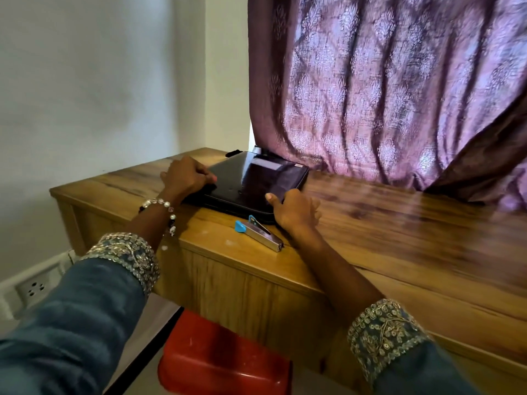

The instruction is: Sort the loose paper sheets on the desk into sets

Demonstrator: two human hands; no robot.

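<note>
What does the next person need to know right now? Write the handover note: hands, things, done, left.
Left hand: curled fingers grip the left edge of the black case.
Right hand: holds the case's near right corner, thumb on top.
The case lies flat on the desk by the curtain. A stapler lies at the desk's front edge, untouched.
Done: nothing sorted that shows.
Left: no loose sheets are in view; find them, possibly in the case, then sort into sets.
</note>
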